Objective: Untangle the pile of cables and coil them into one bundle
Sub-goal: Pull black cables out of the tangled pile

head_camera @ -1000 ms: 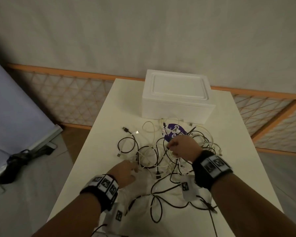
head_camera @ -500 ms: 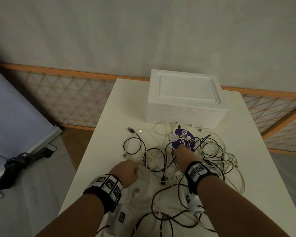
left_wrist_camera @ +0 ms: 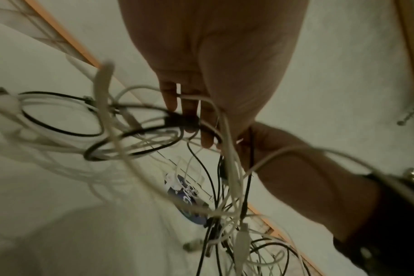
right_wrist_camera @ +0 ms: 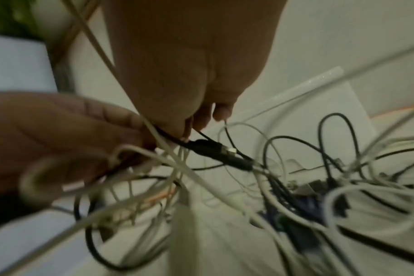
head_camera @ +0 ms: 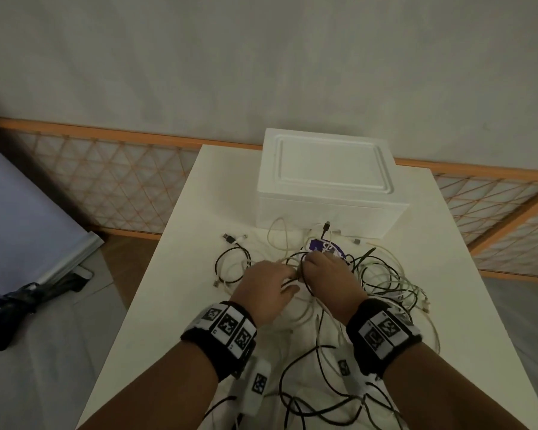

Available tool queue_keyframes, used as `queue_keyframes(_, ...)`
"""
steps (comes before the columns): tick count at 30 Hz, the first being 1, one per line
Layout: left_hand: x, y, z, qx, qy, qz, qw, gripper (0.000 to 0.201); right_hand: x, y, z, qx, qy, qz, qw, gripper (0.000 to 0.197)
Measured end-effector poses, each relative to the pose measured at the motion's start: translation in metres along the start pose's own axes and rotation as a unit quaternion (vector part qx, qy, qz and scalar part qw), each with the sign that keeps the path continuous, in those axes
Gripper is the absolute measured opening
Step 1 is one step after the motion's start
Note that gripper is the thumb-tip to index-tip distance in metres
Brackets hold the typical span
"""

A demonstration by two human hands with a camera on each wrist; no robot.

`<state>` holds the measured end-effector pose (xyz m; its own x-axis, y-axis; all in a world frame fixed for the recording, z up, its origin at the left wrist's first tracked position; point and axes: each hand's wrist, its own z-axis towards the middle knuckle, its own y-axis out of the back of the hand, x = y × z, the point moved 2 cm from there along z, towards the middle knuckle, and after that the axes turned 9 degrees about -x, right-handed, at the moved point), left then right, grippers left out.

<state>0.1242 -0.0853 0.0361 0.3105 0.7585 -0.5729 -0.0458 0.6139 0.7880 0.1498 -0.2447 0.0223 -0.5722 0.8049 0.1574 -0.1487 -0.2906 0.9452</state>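
pale wall and an orange lattice rail (head_camera: 112, 193) stand behind the white bench (head_camera: 156, 305), where a white foam box (head_camera: 330, 181) sits at the far end. just in front of it the pile of cables (head_camera: 382, 274), black and white strands looped over one another, spreads across the bench with a purple label (head_camera: 325, 246) among them. both hands meet at the pile's middle: the left hand (head_camera: 263, 288) has its grip curled round several strands, and the right hand (head_camera: 330, 280) pinches a black cable (right_wrist_camera: 215, 149) near its plug, the two hands touching.
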Motion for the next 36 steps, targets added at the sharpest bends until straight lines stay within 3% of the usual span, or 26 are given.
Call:
queue_keyframes(3, 0.000, -0.002, 0.000, -0.024, 0.052, -0.018, 0.998, 0.019, 0.003, 0.008, 0.006, -0.016, -0.023, 0.053, 0.998, 0.009)
queue_keyframes(5, 0.001, 0.000, -0.001, -0.011, 0.075, 0.027, 0.997, 0.019, 0.003, 0.011, 0.003, -0.011, -0.062, 0.076, 0.995, 0.006)
queue_keyframes(8, 0.011, 0.011, -0.001, 0.005, 0.110, 0.074, 0.991, 0.019, -0.006, 0.027, -0.003, -0.006, -0.187, 0.088, 0.978, 0.011)
queue_keyframes(10, 0.020, 0.020, -0.002, 0.016, 0.127, 0.069, 0.989, 0.018, -0.015, 0.048, -0.009, 0.008, -0.271, 0.016, 0.963, 0.014)
queue_keyframes(11, 0.021, 0.024, -0.003, 0.024, 0.130, 0.073, 0.989, 0.017, -0.015, 0.060, -0.010, -0.020, -0.293, -0.007, 0.956, 0.013)
queue_keyframes(12, 0.019, 0.028, -0.003, 0.032, 0.129, 0.085, 0.988, 0.018, -0.009, 0.072, -0.009, -0.071, -0.282, -0.003, 0.957, 0.012)
queue_keyframes(14, 0.008, 0.032, -0.003, 0.041, 0.115, 0.123, 0.985, 0.018, 0.017, 0.084, 0.003, -0.153, -0.167, 0.065, 0.972, 0.017)
queue_keyframes(16, -0.007, 0.035, -0.002, 0.033, 0.097, 0.154, 0.983, 0.019, 0.043, 0.076, 0.015, -0.095, -0.053, 0.116, 0.987, 0.023)
queue_keyframes(17, -0.012, 0.037, -0.001, 0.024, 0.090, 0.160, 0.983, 0.020, 0.049, 0.067, 0.017, -0.043, -0.041, 0.116, 0.991, 0.025)
queue_keyframes(21, -0.009, 0.047, -0.006, 0.006, 0.108, 0.134, 0.985, 0.018, 0.033, 0.041, 0.009, 0.017, -0.105, 0.032, 0.994, 0.014)
queue_keyframes(23, -0.002, 0.052, -0.010, 0.001, 0.118, 0.096, 0.988, 0.017, 0.024, 0.035, 0.002, 0.059, -0.124, 0.003, 0.991, 0.018)
queue_keyframes(26, 0.008, 0.064, -0.006, -0.043, 0.153, -0.073, 0.985, 0.018, 0.013, 0.032, -0.006, 0.105, -0.155, 0.008, 0.982, 0.027)
queue_keyframes(28, 0.002, 0.075, -0.001, -0.074, 0.184, -0.255, 0.946, 0.019, 0.015, 0.039, -0.004, 0.049, -0.169, 0.084, 0.981, 0.030)
queue_keyframes(30, -0.012, 0.082, 0.003, -0.089, 0.205, -0.404, 0.887, 0.016, 0.033, 0.051, 0.007, -0.010, -0.181, 0.223, 0.958, 0.038)
queue_keyframes(33, -0.028, 0.085, 0.008, -0.105, 0.227, -0.513, 0.821, 0.013, 0.064, 0.061, 0.026, -0.032, -0.172, 0.354, 0.919, 0.033)
queue_keyframes(36, -0.031, 0.088, 0.011, -0.115, 0.252, -0.593, 0.757, 0.017, 0.070, 0.053, 0.028, -0.015, -0.167, 0.340, 0.925, 0.017)
